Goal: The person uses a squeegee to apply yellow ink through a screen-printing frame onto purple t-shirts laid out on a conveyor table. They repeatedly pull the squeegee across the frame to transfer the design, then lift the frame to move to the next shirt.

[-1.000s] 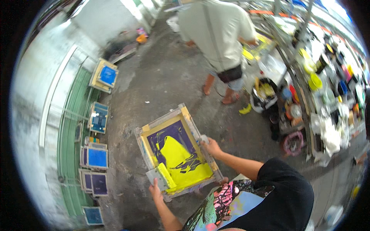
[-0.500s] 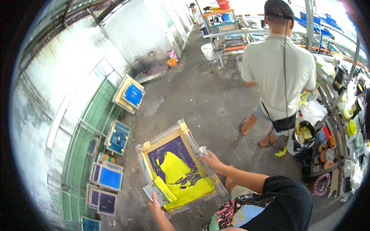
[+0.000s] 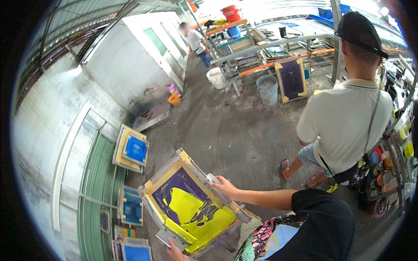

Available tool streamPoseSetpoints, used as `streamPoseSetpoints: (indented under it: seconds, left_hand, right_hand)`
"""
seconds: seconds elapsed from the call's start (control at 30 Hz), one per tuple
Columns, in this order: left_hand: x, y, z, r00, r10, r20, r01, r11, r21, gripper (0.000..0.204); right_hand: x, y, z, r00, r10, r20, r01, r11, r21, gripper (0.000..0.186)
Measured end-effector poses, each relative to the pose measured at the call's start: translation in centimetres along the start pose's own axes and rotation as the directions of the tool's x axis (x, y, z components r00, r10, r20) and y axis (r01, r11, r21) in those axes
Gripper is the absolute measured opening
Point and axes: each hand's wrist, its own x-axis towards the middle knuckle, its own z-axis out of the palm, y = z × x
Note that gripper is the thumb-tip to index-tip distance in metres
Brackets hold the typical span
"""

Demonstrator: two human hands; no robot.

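A screen-printing frame (image 3: pixel 153 188) hangs tilted in front of me, with tan tape round a dark purple mesh (image 3: pixel 173 177). Thick yellow ink (image 3: pixel 216 222) spreads over the mesh's middle and near end. My right hand (image 3: pixel 224 188) is closed at the frame's right side; a small white rounded piece (image 3: pixel 213 179) shows by its fingertips. At the near left corner, my left hand (image 3: pixel 175 252) grips a flat grey ink scraper (image 3: pixel 175 240), whose edge is coated with yellow ink. The left fingers are partly hidden beneath it.
Other screens (image 3: pixel 136 149) lean along the green corrugated panel (image 3: pixel 92 182) on the left. A co-worker (image 3: pixel 348 122) stands ahead right, beside a shelf of ink tubs (image 3: pixel 385 178). Ahead are a grey bucket (image 3: pixel 267 92), a leaning screen (image 3: pixel 291 81) and a white bucket (image 3: pixel 216 78).
My view has swung to the right and up, bringing the leaning screen and grey bucket into sight. The frame stays in my hands, tilted a little more, and the ink has barely shifted.
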Motion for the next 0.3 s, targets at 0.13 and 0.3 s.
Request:
streamPoseSetpoints:
  seconds: [0.13,0.3]
  left_hand:
    - [9.6,2.9,14.8,0.991,0.048,0.124,-0.045,0.999,-0.029,0.064]
    - [22.9,8.1,36.2,0.916,0.059,0.396,-0.054,0.998,-0.024,0.068]
  right_hand:
    - [13.7,-4.2,-4.6,0.991,-0.090,-0.101,0.086,0.995,-0.047,0.067]
    - [26.6,-11.5,-14.6,0.919,-0.125,-0.373,0.167,0.983,0.082,0.055]
